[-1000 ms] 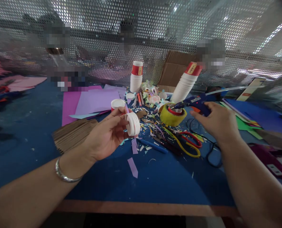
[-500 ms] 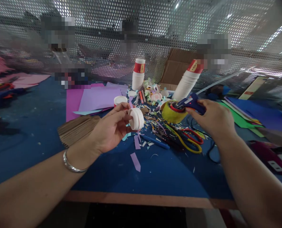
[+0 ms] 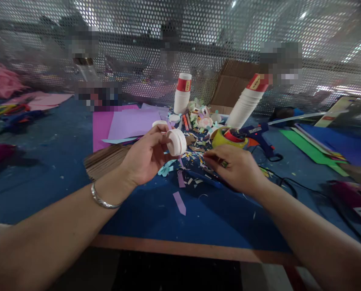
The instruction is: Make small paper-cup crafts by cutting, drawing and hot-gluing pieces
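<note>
A blue-topped table [image 3: 165, 224] with a brownish front edge [image 3: 192, 249] carries purple sheets [image 3: 134, 122] and brown corrugated pieces [image 3: 104, 161] on the left, blue and green sheets [image 3: 324, 138] on the right. Farther back stand 2 stacks of paper cups [image 3: 182, 101], near a yellow tape roll [image 3: 219, 141] with a glue gun [image 3: 261, 135] against it. Mid-table lie paper scraps [image 3: 196, 154], a light-blue paper flower [image 3: 166, 168], a blue pen [image 3: 206, 179] and 2 lilac strips [image 3: 179, 203].
</note>
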A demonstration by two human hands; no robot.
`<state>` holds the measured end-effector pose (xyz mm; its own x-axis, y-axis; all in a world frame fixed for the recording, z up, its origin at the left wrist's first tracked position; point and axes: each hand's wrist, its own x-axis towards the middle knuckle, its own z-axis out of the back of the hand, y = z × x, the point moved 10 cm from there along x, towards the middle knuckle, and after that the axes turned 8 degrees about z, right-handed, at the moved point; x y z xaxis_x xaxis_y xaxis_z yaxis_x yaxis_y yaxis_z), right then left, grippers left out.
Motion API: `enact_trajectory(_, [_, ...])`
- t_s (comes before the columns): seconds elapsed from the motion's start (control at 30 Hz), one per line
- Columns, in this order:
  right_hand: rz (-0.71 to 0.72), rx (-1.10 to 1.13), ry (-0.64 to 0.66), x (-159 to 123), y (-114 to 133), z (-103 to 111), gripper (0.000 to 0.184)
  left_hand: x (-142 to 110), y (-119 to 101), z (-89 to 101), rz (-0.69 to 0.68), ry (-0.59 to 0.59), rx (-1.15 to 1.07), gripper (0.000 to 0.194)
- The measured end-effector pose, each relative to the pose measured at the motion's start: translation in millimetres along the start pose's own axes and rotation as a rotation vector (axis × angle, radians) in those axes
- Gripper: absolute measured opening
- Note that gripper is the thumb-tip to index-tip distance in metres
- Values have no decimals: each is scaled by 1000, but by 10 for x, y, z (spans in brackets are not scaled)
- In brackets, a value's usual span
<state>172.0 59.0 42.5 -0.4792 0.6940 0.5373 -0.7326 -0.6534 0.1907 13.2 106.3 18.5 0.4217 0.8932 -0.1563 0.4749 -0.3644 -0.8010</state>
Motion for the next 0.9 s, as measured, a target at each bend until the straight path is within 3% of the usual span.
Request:
enact_trajectory(0.17, [37, 144, 227, 193, 308, -411, 16, 20, -46, 36, -17, -18, 3, 18])
enact_trajectory(0.33, [127, 73, 280, 395, 549, -647, 20, 37, -100, 70, -51, -9, -11, 16])
enact_trajectory(0.67, [101, 81, 254, 597, 287, -766, 18, -12, -183, 120, -50, -47, 0, 8])
enact_trajectory(0.8, [135, 100, 318, 682, 404, -853, 17, -1, -205, 117, -64, -6, 4, 4])
enact_trajectory(0.9, [168, 109, 412, 714, 556, -961, 13, 14, -202, 119, -67, 34, 5, 12])
